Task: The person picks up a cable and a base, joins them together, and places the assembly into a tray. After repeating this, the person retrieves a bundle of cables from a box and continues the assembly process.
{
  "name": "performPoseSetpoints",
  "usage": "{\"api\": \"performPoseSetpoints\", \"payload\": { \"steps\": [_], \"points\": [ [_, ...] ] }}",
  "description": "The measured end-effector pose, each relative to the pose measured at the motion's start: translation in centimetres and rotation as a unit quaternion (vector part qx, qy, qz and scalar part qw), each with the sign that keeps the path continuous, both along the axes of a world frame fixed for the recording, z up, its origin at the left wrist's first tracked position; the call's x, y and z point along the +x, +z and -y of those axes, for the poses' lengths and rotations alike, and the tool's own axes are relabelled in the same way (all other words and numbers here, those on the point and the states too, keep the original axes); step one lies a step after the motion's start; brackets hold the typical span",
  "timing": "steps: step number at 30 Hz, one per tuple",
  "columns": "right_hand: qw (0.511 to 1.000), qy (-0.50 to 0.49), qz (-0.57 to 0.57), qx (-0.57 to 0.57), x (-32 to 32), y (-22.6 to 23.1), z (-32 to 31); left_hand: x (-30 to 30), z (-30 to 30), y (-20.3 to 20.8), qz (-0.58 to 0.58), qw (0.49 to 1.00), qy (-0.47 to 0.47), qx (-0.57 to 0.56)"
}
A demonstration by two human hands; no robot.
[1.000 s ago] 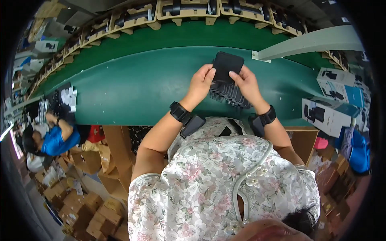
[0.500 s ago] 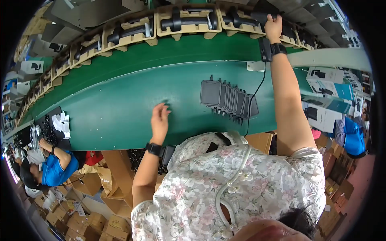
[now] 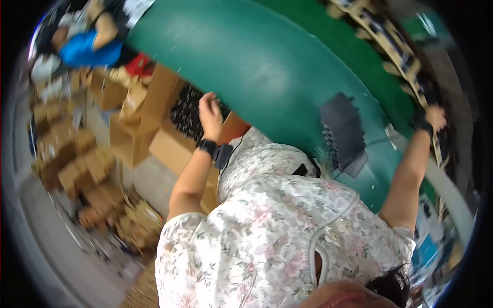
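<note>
My left hand (image 3: 209, 115) hovers over the near edge of the green table, beside an open carton (image 3: 195, 110) filled with small black parts. Its fingers are loosely stretched, and nothing shows in them. Out at the far right, my right hand (image 3: 436, 118) reaches to the row of tan molded trays (image 3: 398, 61) with dark items inside. Motion smears its fingers, so a grip cannot be made out. Between the two hands, several flat dark grey rectangular devices (image 3: 343, 123) lie overlapping in a row on the green table (image 3: 241, 56).
A person in a blue shirt (image 3: 92, 49) works at the table's far left end. Opened and stacked cardboard boxes (image 3: 97, 174) crowd the floor on the left. A pale rail (image 3: 452, 190) runs past my right forearm. Boxes with blue panels (image 3: 429, 249) stand below it.
The whole view has swung round, bringing the cartons and floor on the left into sight. My left hand is now by the carton of black parts; my right hand remains at the trays.
</note>
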State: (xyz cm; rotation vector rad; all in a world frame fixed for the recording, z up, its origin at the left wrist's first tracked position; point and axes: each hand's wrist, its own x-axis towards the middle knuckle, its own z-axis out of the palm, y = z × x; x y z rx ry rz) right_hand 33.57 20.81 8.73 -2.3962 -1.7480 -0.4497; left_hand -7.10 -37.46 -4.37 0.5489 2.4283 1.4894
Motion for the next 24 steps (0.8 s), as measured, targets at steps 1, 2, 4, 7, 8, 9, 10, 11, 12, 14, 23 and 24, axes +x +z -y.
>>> {"api": "performPoseSetpoints", "payload": {
  "steps": [1, 2, 4, 7, 8, 9, 10, 11, 12, 14, 23, 24],
  "points": [
    [0.997, -0.066, 0.047, 0.004, 1.6, 0.3, -2.2, 0.3, 0.6, -1.4, -0.026, 1.0, 0.011, -0.003],
    [0.996, -0.058, 0.06, 0.045, 0.5, -0.1, -1.8, 0.6, 2.5, -2.3, -0.027, 0.998, 0.05, -0.011],
    [0.967, -0.009, 0.058, 0.25, -0.1, -0.9, -2.4, 1.7, 4.6, -4.0, -0.023, 0.993, 0.104, -0.045],
    [0.916, 0.267, -0.038, 0.296, -7.7, 2.2, 3.1, 3.8, 7.8, -5.2, 0.01, 0.979, 0.186, -0.084],
    [0.871, 0.408, -0.109, 0.253, -10.0, 3.2, 4.9, 4.2, 8.3, -5.8, 0.037, 0.971, 0.213, -0.103],
    [0.855, 0.457, -0.152, 0.192, -12.8, 3.7, 6.9, 4.5, 8.3, -6.5, 0.065, 0.963, 0.233, -0.12],
    [0.818, 0.524, -0.168, 0.169, -16.9, 4.6, 11.0, 4.5, 8.2, -7.1, 0.071, 0.961, 0.24, -0.114],
    [0.777, 0.585, -0.194, 0.129, -21.0, 4.4, 15.0, 4.5, 9.0, -7.3, 0.08, 0.955, 0.252, -0.132],
    [0.712, 0.662, -0.192, 0.131, -25.5, 5.3, 21.4, 4.5, 9.6, -7.6, 0.091, 0.949, 0.263, -0.149],
    [0.633, 0.725, -0.27, -0.031, -28.4, 4.5, 28.5, 7.3, 8.3, -10.1, 0.117, 0.938, 0.289, -0.152],
    [0.503, 0.704, -0.255, -0.432, -38.8, -5.1, 41.5, 5.5, 2.5, -14.9, 0.332, 0.877, 0.343, -0.057],
    [0.501, 0.707, -0.247, -0.433, -40.1, -7.1, 41.4, 5.0, 2.0, -14.9, 0.349, 0.868, 0.352, -0.019]
  ]
}}
